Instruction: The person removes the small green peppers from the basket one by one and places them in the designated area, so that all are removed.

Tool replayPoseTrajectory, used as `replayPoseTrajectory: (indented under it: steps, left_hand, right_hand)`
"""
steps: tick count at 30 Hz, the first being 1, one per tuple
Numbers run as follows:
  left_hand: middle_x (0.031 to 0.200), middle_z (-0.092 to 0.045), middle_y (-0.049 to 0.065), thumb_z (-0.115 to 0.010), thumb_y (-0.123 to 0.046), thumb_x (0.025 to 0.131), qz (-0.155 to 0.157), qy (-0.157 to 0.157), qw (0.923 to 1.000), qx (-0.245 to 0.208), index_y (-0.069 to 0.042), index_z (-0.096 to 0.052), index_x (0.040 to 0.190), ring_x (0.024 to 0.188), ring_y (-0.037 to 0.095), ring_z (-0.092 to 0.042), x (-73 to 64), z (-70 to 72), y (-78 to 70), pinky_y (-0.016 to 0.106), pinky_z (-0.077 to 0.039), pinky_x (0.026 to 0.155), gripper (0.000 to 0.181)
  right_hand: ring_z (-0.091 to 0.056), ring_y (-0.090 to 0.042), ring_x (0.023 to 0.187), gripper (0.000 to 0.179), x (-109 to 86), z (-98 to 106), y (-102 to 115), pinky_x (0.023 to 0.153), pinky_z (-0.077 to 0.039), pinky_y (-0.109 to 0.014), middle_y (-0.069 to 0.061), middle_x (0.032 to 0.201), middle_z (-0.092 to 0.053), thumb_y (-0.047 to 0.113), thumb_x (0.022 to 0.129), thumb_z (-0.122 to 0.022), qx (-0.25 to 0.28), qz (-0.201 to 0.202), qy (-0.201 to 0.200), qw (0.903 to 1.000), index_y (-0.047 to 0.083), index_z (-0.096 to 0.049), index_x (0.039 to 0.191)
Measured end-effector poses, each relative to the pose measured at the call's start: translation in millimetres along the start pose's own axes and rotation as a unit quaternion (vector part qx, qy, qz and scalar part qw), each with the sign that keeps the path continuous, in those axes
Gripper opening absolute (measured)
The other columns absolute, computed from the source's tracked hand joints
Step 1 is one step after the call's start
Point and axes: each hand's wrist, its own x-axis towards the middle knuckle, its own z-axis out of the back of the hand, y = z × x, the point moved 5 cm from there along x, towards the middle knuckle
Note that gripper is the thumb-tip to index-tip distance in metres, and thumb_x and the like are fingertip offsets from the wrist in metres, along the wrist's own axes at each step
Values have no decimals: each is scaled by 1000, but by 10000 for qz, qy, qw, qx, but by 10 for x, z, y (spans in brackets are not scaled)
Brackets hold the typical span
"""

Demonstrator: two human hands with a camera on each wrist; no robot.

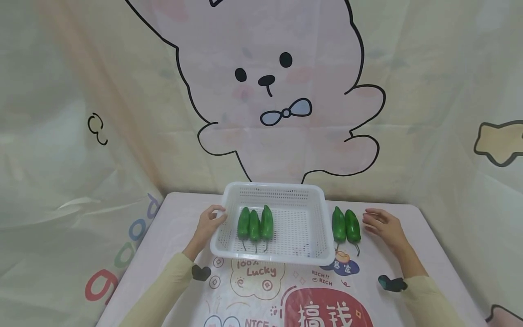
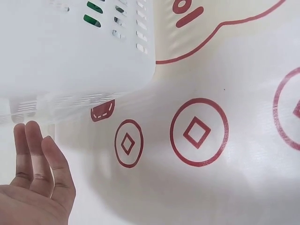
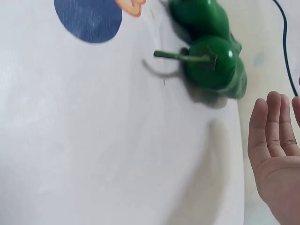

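A white plastic basket (image 1: 314, 261) stands on the table, with perforated walls and floor. Three green peppers (image 1: 254, 225) lie side by side in its left half, stems toward the person. My left hand (image 1: 209, 223) is at the basket's left rim; in the left wrist view its fairly straight fingers (image 2: 35, 154) reach up to the rim's edge, and the thumb is hidden there. Right of the basket, two more green peppers (image 1: 345, 225) lie together on the table. Beside them on the right, my right hand (image 1: 384, 225) holds nothing, its fingers extended and apart from the peppers.
The white table (image 1: 184, 204) has a cover printed with red lettering and cartoons. Cloth with a cartoon bear (image 1: 269, 145) hangs right behind the basket. More hanging cloth closes in the left and right sides.
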Motion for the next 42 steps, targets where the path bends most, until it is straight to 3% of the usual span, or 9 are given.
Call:
replayPoseTrajectory:
  steps: [4,8,11,18,27,29,34,39,42]
  left_hand:
    - [114,-62,29,-63,-8,101,1,-52,9999,100,4,-55,118,98,46,-66,-13,7,-7,50,-62,78,22]
    - [117,-60,28,-64,-9,100,-44,-83,9999,65,1,-55,116,97,43,-67,103,21,187,47,-62,74,21]
    - [120,-58,28,-64,-11,100,-123,-88,9999,34,-2,-55,116,97,42,-67,187,25,322,46,-63,73,21]
    - [122,-58,25,-66,-17,99,-153,-185,9997,105,-7,-58,117,99,39,-67,223,34,406,44,-63,74,21]
    - [124,-59,24,-67,-17,98,-89,-278,9995,97,-7,-62,121,99,38,-67,221,43,414,43,-63,75,25]
    - [123,-59,25,-67,-16,99,-121,-288,9995,100,-6,-62,122,99,41,-67,225,49,414,44,-63,75,26]
    - [123,-58,31,-65,-11,99,-126,-217,9997,-41,1,-60,125,102,51,-64,180,44,308,53,-61,79,29]
    - [124,-56,34,-63,-7,100,-67,-134,9999,45,7,-56,127,106,55,-61,8,19,33,58,-58,84,30]
    - [124,-56,34,-62,-7,101,-44,-140,9999,90,7,-56,127,108,55,-61,-59,11,-57,57,-58,86,30]
  right_hand:
    - [-67,-5,99,39,-51,-52,116,85,-58,-25,-8,118,-68,21,101,-67,649,25,17,9979,0,-56,132]
    - [-67,-11,101,27,-95,-156,260,86,-58,-26,3,111,-71,16,101,-66,1213,87,157,9925,7,-61,126]
    - [-67,-15,101,25,-110,-259,362,87,-58,-27,5,109,-71,17,101,-65,1346,93,256,9905,8,-61,125]
    - [-66,-15,103,32,-77,-515,547,89,-58,-30,0,114,-70,20,102,-65,989,186,518,9936,4,-60,129]
    - [-66,-19,105,37,-32,-735,819,91,-57,-36,-9,117,-67,14,102,-64,1276,471,833,9872,-8,-54,130]
    - [-66,-22,107,39,-6,-778,856,91,-57,-37,-16,122,-65,15,102,-64,1242,495,854,9873,-9,-53,131]
    - [-65,-24,109,43,74,-897,917,91,-57,-35,-28,129,-57,19,102,-64,1049,501,822,9898,-9,-52,133]
    - [-65,-23,109,50,132,-1010,1001,92,-57,-36,-29,130,-56,22,102,-65,1096,466,904,9888,-11,-49,136]
    - [-65,-24,108,53,173,-1066,1044,92,-57,-37,-30,131,-56,23,101,-67,1183,412,940,9877,-10,-48,137]
